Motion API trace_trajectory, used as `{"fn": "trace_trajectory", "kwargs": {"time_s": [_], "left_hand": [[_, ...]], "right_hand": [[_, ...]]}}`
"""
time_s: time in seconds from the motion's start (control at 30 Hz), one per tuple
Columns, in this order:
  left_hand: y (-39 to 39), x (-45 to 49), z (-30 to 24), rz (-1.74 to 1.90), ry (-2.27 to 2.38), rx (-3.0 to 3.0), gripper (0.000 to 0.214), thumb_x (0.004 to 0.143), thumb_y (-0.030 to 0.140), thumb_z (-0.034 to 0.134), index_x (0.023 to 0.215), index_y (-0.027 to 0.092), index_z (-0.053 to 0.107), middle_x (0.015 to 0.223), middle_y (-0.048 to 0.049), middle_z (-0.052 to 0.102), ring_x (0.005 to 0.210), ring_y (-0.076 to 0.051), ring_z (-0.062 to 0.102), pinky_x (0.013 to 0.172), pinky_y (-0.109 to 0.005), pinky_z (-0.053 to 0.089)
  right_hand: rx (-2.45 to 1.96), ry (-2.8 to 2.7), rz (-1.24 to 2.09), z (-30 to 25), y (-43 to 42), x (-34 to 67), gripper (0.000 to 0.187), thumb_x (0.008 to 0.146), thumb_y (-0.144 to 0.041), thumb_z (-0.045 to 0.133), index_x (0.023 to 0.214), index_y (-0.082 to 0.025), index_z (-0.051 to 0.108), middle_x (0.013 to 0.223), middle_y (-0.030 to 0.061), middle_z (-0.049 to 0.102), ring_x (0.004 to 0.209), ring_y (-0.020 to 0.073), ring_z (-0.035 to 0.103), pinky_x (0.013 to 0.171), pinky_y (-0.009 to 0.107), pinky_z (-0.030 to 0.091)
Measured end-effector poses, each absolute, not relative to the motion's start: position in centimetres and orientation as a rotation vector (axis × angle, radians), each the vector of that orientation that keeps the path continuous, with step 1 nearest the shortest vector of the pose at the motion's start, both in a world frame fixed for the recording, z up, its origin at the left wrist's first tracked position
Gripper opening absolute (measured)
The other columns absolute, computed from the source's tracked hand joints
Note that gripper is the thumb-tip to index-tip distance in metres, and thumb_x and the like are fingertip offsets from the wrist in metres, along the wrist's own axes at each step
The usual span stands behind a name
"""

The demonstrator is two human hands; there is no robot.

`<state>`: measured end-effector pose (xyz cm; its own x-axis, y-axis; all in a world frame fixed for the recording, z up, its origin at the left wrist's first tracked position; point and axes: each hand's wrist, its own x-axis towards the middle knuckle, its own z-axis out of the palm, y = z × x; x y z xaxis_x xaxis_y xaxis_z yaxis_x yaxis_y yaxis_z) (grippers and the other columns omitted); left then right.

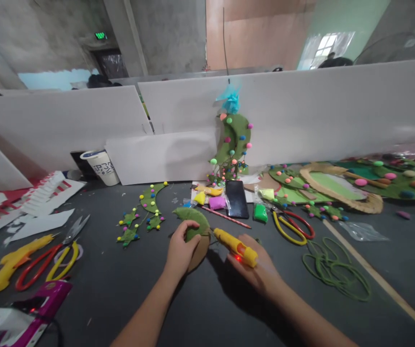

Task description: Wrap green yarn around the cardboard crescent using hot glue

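Observation:
Near the middle of the dark table, my left hand (183, 246) grips a crescent moon cutout (197, 220). Green felt covers its upper part, while bare brown cardboard shows on the lower part. My right hand (256, 267) is wrapped around a yellow hot glue gun (235, 246) with a small red light lit. The gun's nozzle points left, close to the crescent's right edge; whether it touches cannot be made out. Behind the crescent lie a pink striped pencil (225, 217) and a dark phone (237, 199).
A decorated green moon (234, 140) hangs before the white partition (319, 115). Left are a felt crescent with stars (152, 198), scissors (54, 255), another glue gun (16, 260) and a purple power strip (45, 308). Right are scissors (292, 226) and green cord (333, 270). A paper cup (102, 168) stands behind.

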<state>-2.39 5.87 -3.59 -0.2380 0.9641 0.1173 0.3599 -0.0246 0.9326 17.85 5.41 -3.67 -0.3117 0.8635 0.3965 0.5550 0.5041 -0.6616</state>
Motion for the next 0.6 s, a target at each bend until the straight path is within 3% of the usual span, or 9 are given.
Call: {"fn": "trace_trajectory", "kwargs": {"time_s": [0.2,0.6], "left_hand": [[5.82,-2.42,-3.47,1.249,1.689,1.354,0.019,0.068,0.016,0.057,0.086,0.02,0.062,0.09,-0.0016,0.066,0.09,-0.021,0.06,0.086,-0.033,0.043],[5.57,-1.91,-3.79,1.147,1.744,1.342,0.02,0.069,0.016,0.056,0.087,0.022,0.062,0.09,-0.0014,0.066,0.089,-0.021,0.059,0.085,-0.034,0.043]], "right_hand": [[-1.157,-2.124,0.394,-3.8,5.19,17.66,0.022,0.081,-0.024,0.05,0.063,-0.022,0.039,0.06,-0.0006,0.051,0.054,0.0141,0.048,0.052,0.024,0.037],[-1.185,-2.131,0.432,-4.01,5.03,17.16,0.022,0.082,-0.025,0.045,0.062,-0.023,0.037,0.058,0.0012,0.05,0.051,0.0152,0.046,0.051,0.027,0.037]]}}
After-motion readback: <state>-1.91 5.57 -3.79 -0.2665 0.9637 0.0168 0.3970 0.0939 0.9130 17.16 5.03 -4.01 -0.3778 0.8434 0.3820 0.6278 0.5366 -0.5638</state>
